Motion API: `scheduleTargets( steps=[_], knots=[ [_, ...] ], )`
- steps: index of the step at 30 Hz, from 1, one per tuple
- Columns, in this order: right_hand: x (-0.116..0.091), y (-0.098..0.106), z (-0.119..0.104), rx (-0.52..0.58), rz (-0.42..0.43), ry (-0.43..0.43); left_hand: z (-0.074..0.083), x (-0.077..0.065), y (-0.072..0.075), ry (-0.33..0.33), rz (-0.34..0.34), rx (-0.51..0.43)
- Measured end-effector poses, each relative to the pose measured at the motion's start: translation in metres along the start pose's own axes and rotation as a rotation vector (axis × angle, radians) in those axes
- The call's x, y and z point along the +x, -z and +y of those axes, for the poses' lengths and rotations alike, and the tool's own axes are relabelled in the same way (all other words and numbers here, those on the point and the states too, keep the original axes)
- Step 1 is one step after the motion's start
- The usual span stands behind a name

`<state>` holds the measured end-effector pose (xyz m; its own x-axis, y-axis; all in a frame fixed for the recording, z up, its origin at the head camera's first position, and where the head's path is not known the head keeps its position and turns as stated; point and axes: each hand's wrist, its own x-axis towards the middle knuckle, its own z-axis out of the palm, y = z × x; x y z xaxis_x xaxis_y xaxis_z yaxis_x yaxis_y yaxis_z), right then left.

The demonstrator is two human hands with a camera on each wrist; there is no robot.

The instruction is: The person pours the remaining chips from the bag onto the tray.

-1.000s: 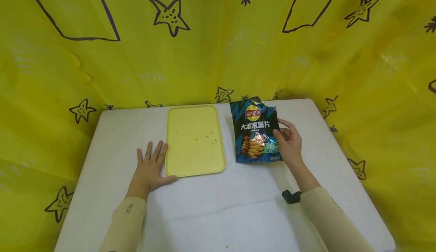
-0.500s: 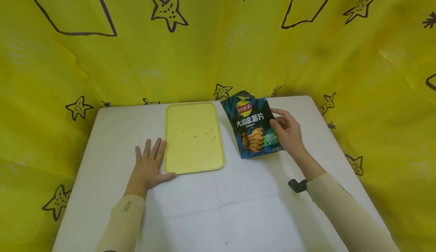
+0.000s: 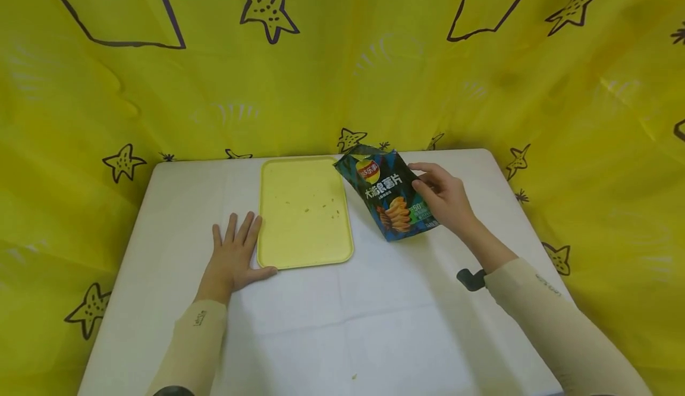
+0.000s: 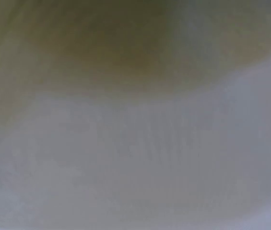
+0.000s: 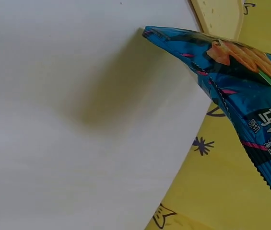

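A dark blue bag of potato chips (image 3: pixel 393 197) tilts leftward in the head view, its torn top edge near the tray's upper right corner. My right hand (image 3: pixel 444 197) pinches the bag's right side between thumb and fingers. The bag's lower end (image 5: pixel 241 96) fills the upper right of the right wrist view. A yellow tray (image 3: pixel 305 241) lies flat on the table with several small crumbs on it. My left hand (image 3: pixel 235 259) lies with fingers spread at the tray's left edge, the thumb along its lower left corner. The left wrist view is too blurred to make out the hand.
A white cloth covers the table (image 3: pixel 321 336). A small crumb (image 3: pixel 354 377) lies near its front. Behind hangs a yellow curtain (image 3: pixel 316 87) with drawn starfish. A black wrist piece (image 3: pixel 471 279) sits at the right sleeve's cuff.
My right hand has carried the chip bag left toward the tray, and the bag has tipped further leftward. The left hand and the tray have stayed in place.
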<state>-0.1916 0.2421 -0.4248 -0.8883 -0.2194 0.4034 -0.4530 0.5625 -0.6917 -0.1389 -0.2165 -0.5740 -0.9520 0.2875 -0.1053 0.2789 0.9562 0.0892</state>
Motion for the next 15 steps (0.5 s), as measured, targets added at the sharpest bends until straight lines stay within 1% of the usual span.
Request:
scheduleTargets(
  steps=[8, 15],
  knots=[
    [0.018, -0.001, -0.010, -0.099, -0.138, 0.120, -0.001, 0.000, -0.001, -0.011, 0.004, 0.007],
    [0.039, -0.006, -0.028, -0.187, -0.261, 0.225, -0.002, 0.002, 0.000, -0.003, -0.004, 0.028]
  ],
)
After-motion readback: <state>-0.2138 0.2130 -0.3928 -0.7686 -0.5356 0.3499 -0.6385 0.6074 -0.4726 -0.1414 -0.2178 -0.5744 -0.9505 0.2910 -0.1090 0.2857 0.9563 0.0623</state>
